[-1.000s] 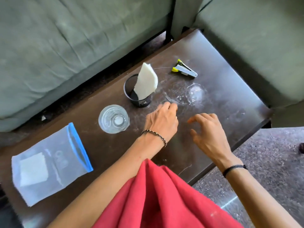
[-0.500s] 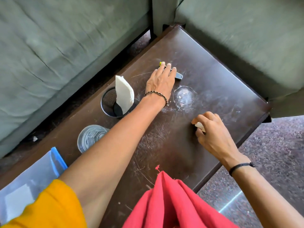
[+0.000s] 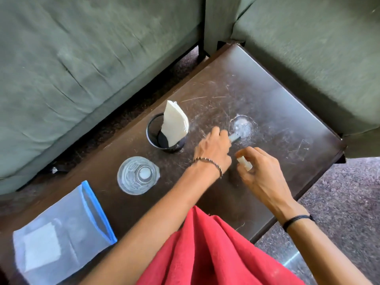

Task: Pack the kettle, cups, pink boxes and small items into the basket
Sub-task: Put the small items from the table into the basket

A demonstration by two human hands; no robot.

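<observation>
Now, left hand [image 3: 213, 151]: your fingers are curled round a small grey tool [image 3: 234, 137]; its tip pokes out toward a clear round patch [image 3: 243, 126] on the worktop [image 3: 277, 99].
right hand [image 3: 261, 173]: you pinch a small white item [image 3: 244, 163] between thumb and fingertips, just beside the left hand.
mesh cup [image 3: 156, 130]: upright, left of your hands, folded white paper [image 3: 174, 124] standing in it.
glass [image 3: 138, 175]: upright on the worktop, near the mesh cup.
pouch [image 3: 61, 229]: clear, blue-edged, flat at the worktop's left end, well apart from both hands.
red cloth [image 3: 205, 254]: between your forearms.
</observation>
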